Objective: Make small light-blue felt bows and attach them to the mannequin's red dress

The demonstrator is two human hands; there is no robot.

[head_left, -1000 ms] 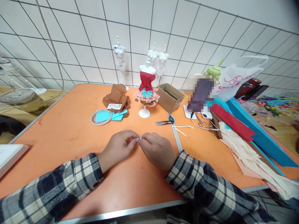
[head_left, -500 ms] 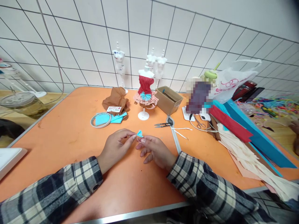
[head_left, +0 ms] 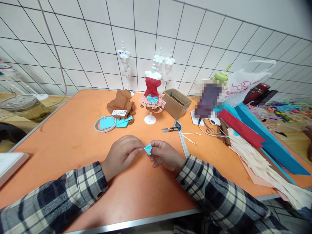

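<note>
One cyan piece (head_left: 148, 149) is located above the desk (head_left: 73, 139), between two hands. The right hand (head_left: 168, 156) holds it between thumb and fingers; the left hand (head_left: 124, 152) is pinched narrow at its left tip (grip there cannot be confirmed). Behind: one dressed form (head_left: 152, 85), three bare white forms (head_left: 125, 63), one box (head_left: 177, 105). Nearer: one tape roll (head_left: 104, 131), one pair of snips (head_left: 172, 129). Orange surface extends from the hands to the metal front edge (head_left: 131, 223).
</note>
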